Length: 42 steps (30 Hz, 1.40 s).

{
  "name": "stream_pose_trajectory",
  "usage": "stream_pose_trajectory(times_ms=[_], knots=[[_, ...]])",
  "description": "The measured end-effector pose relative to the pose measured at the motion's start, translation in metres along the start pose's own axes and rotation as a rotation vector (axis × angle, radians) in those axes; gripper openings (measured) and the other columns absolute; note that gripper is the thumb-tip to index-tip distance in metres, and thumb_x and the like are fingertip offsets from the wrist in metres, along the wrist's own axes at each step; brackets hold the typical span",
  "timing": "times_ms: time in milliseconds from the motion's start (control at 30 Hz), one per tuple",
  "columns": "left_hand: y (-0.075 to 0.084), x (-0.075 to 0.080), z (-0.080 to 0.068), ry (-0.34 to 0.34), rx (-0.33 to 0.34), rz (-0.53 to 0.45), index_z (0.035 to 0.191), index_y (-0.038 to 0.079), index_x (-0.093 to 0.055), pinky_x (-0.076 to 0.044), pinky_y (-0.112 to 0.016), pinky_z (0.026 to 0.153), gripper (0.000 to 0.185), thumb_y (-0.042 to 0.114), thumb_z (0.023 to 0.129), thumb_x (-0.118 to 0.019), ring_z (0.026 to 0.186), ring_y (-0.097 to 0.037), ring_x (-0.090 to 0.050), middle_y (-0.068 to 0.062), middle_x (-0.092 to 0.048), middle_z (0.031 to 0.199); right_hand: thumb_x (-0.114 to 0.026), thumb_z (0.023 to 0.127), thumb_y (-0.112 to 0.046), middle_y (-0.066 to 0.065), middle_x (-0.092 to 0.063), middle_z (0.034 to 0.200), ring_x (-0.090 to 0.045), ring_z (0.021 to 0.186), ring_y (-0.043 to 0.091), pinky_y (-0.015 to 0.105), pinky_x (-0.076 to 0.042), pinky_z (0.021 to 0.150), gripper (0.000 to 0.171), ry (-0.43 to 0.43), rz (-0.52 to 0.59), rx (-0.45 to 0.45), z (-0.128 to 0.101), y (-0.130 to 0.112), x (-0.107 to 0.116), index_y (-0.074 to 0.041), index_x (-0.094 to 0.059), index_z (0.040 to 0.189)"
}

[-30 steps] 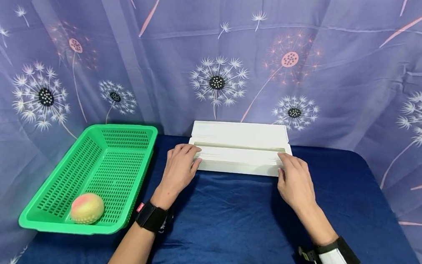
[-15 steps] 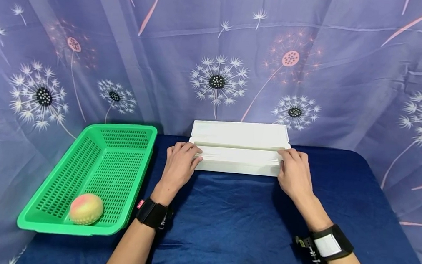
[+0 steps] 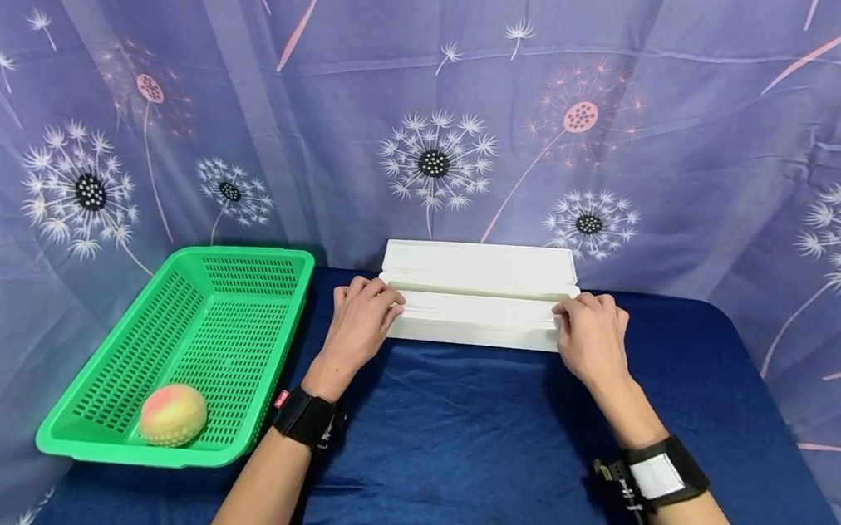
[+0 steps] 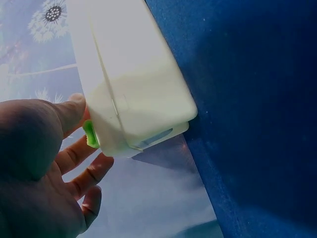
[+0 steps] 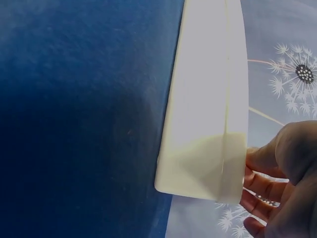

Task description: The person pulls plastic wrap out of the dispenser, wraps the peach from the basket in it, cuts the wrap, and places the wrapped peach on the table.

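A long white box (image 3: 475, 319) lies across the back of the blue table, its lid (image 3: 479, 263) standing up behind it. My left hand (image 3: 375, 307) grips the box's left end, fingers curled over the corner. My right hand (image 3: 576, 319) grips the right end the same way. In the left wrist view my thumb (image 4: 69, 111) presses beside a small green tab (image 4: 90, 135) on the box (image 4: 133, 84), the other fingers behind the end. In the right wrist view my fingers (image 5: 265, 183) wrap behind the box (image 5: 208, 114).
A green perforated basket (image 3: 241, 257) stands at the left of the table, with a round peach-coloured fruit (image 3: 173, 414) in its near corner. Dark blue cloth (image 3: 464, 450) covers the table. A purple dandelion-print curtain hangs close behind the box.
Both hands have slid a little further onto the box's ends and curled tighter. The dark slot between lid and box shows less than before. Basket and fruit are unmoved.
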State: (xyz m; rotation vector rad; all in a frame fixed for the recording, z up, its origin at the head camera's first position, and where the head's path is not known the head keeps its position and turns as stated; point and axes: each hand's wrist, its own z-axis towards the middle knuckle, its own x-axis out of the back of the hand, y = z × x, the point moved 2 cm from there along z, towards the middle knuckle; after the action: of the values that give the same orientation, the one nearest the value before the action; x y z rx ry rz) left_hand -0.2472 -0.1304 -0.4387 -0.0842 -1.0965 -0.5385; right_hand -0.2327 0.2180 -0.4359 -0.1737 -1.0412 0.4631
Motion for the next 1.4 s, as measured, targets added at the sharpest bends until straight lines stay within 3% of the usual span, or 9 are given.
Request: stream_pose_trajectory(times_ms=[200,400,600,900,1033,1400], knots=[[-0.002,0.0,0.002,0.006,-0.008,-0.016,0.111,0.017,-0.077,-0.033,-0.052,0.089,0.015,0.024,0.107,-0.064,0.099,-0.029,-0.048,-0.005,-0.065,0.107,-0.071,0.095,0.0,0.021,-0.071,0.099,-0.054,0.107,0.047,0.064,-0.039,0.088,0.008,-0.065,-0.001,-0.031,0.005,0.0,0.003,-0.001,-0.078,0.095],[-0.002,-0.001,0.006,-0.003,-0.007,-0.025,0.108,0.016,-0.077,-0.032,-0.051,0.088,0.016,0.024,0.106,-0.063,0.097,-0.029,-0.049,-0.004,-0.065,0.102,-0.072,0.095,-0.001,0.017,-0.069,0.092,-0.055,0.104,0.045,0.062,-0.041,0.085,0.008,-0.088,-0.014,-0.03,0.008,0.003,0.005,-0.003,-0.075,0.088],[-0.002,-0.003,0.008,-0.008,-0.012,-0.01,0.108,0.016,-0.076,-0.034,-0.05,0.089,0.015,0.024,0.106,-0.064,0.098,-0.028,-0.051,-0.004,-0.067,0.102,-0.07,0.097,-0.001,0.018,-0.067,0.094,-0.054,0.108,0.046,0.063,-0.043,0.086,0.008,-0.1,-0.035,-0.018,0.008,0.006,0.004,-0.002,-0.072,0.09],[-0.003,-0.005,0.009,-0.028,0.006,0.018,0.109,0.016,-0.076,-0.036,-0.049,0.09,0.016,0.026,0.107,-0.063,0.1,-0.028,-0.053,-0.003,-0.068,0.104,-0.064,0.1,-0.002,0.022,-0.062,0.092,-0.054,0.099,0.05,0.064,-0.046,0.082,0.011,-0.025,-0.026,0.036,0.007,0.009,0.0,0.003,-0.065,0.09],[-0.004,-0.005,0.008,-0.006,-0.008,0.025,0.108,0.016,-0.076,-0.037,-0.049,0.089,0.015,0.026,0.107,-0.064,0.099,-0.028,-0.053,-0.003,-0.068,0.103,-0.063,0.1,-0.003,0.022,-0.062,0.09,-0.055,0.093,0.05,0.063,-0.045,0.078,0.013,0.002,-0.03,0.05,0.007,0.011,-0.001,0.003,-0.063,0.088],[-0.003,-0.002,0.01,0.01,-0.039,0.055,0.107,0.015,-0.076,-0.037,-0.048,0.09,0.017,0.025,0.107,-0.063,0.099,-0.029,-0.054,-0.004,-0.069,0.101,-0.063,0.103,-0.004,0.019,-0.063,0.086,-0.054,0.089,0.045,0.059,-0.041,0.079,0.015,-0.004,-0.005,0.025,0.008,0.01,-0.002,0.0,-0.059,0.089]])
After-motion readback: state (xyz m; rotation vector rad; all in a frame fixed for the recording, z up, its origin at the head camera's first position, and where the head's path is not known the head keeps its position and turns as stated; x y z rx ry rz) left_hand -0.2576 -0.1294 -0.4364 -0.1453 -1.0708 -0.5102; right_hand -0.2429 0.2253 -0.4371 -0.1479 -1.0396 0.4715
